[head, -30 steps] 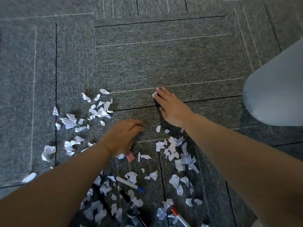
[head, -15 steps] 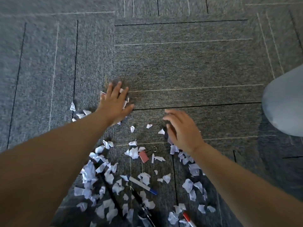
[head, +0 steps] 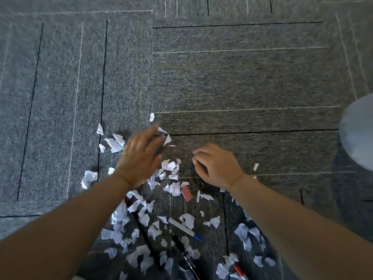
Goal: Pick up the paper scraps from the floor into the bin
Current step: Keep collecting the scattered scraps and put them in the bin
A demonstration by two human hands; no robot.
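White paper scraps lie scattered over the grey carpet, thickest in a pile near the bottom middle, with a smaller cluster to the left. My left hand is flat and blurred, fingers together and extended low over the scraps, holding nothing. A scrap lies by its fingertips. My right hand rests on the carpet to the right with its fingers curled inward; its palm is hidden. No bin is in view.
A pink binder clip lies between my forearms. A blue-capped pen, a black pen and a red-capped pen lie among the scraps. A pale rounded shape fills the right edge.
My left hand swept from the far scraps back toward me, dragging pieces along. My right hand drew back and curled its fingers. The view shifted slightly left.
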